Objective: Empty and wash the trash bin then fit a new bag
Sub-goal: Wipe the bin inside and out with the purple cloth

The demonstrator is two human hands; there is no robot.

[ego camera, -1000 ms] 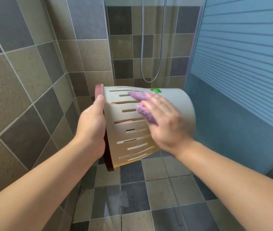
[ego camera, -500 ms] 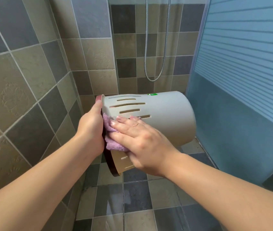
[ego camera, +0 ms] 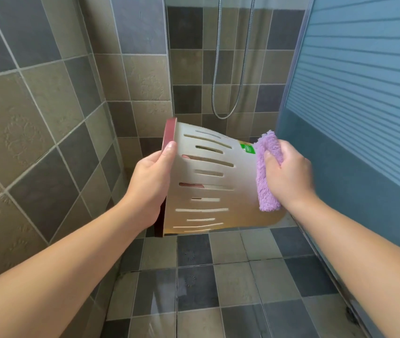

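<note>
- Head view: the step in hand is, I judge, the washing. The trash bin (ego camera: 218, 181) is held in the air on its side above the tiled floor (ego camera: 218, 276) of a shower corner, with its red rim (ego camera: 169, 132) towards the left and its bottom towards the right.
- The left hand (ego camera: 150, 184) holds the bin at the rim. Its thumb lies on the outer wall; the other fingers are hidden, probably inside the opening.
- The right hand (ego camera: 289, 172) has its fingers curled round a purple cloth (ego camera: 266, 172), which touches the bin wall near the bottom end, just beside a green sticker (ego camera: 247, 148).
- No bag is in the bin, so the emptying seems done and the new bag is not yet fitted.
- The next move calls, I think, for a firm hold at the rim and a turn of the bin, so that the cloth reaches the unwiped parts.
- Count: one bin, one cloth, one sticker, two hands, one shower hose (ego camera: 228, 69), one blue door (ego camera: 352, 118).
</note>
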